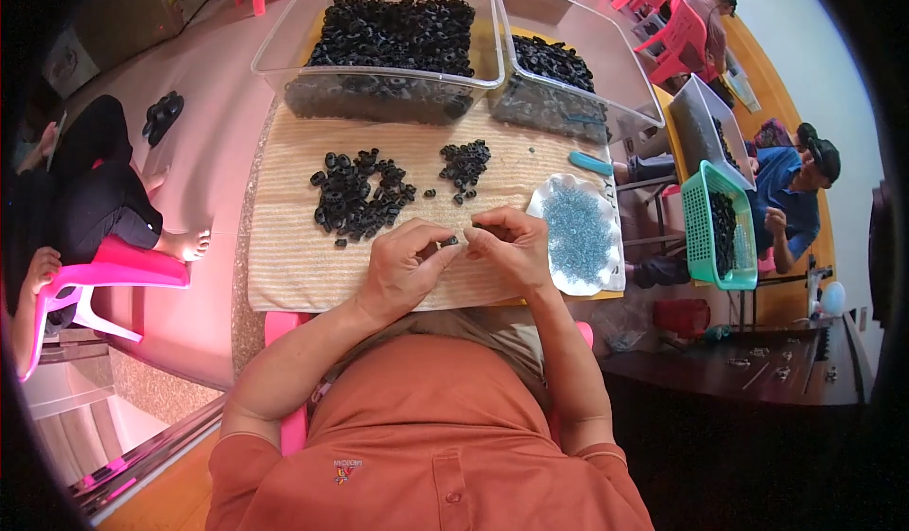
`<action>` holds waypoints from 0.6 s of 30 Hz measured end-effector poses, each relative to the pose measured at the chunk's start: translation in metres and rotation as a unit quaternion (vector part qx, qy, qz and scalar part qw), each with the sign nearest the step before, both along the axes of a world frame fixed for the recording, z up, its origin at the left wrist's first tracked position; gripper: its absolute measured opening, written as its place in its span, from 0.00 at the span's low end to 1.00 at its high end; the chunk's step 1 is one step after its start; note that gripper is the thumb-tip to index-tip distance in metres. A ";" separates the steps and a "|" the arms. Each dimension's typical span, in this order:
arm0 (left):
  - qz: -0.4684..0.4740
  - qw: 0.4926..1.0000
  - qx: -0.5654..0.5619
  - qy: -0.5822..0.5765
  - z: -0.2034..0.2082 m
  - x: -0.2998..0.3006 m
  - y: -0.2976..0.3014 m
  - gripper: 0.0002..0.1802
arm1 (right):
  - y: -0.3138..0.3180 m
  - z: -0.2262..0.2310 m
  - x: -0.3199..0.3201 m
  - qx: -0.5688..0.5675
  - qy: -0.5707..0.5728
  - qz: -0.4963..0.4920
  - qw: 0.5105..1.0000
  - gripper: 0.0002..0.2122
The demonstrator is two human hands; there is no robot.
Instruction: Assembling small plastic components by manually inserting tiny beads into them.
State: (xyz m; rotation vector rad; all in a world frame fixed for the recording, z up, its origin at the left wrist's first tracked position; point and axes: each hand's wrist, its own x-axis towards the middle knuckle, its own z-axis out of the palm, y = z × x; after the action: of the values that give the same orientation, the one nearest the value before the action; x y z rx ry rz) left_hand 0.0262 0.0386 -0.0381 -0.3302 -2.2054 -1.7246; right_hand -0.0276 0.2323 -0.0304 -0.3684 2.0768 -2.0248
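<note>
My left hand (400, 268) is closed in a pinch on a small black plastic part (448, 241), held over the near part of the striped cloth (284, 247). Just beside it, my right hand (511, 249) is pinched too, its fingertips close to that part; what they grip is too small to make out. Beyond my hands lie a larger pile of black parts (355, 193) on the left and a smaller pile of black parts (465, 164). Close to my right hand is a white scalloped plate (614, 217) full of tiny clear bluish pieces (576, 233).
Two clear plastic tubs (398, 84) (568, 96) of black parts stand at the table's far side. A teal-handled tool (591, 163) lies beyond the plate. A person (791, 185) works at right by a green basket (699, 233). Another person (99, 176) sits at left.
</note>
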 end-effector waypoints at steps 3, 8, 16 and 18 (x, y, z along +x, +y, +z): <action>-0.001 1.000 0.002 -0.006 -0.001 0.000 0.000 0.09 | -0.002 0.000 0.002 0.011 0.001 -0.013 1.000 0.06; -0.005 1.000 -0.009 0.001 0.003 -0.001 -0.001 0.09 | -0.001 -0.006 0.003 -0.017 0.017 -0.018 1.000 0.10; 0.000 1.000 -0.003 -0.030 0.002 -0.001 -0.001 0.10 | -0.001 -0.002 0.010 -0.014 0.008 0.025 1.000 0.10; 0.001 1.000 -0.004 -0.031 0.001 -0.001 -0.002 0.10 | -0.002 0.000 0.013 0.006 0.017 0.029 0.999 0.10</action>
State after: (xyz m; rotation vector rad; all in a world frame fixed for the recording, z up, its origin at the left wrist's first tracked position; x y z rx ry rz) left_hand 0.0256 0.0367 -0.0372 -0.2810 -2.2555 -1.7473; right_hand -0.0149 0.2305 -0.0304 -0.4571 2.0716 -1.9863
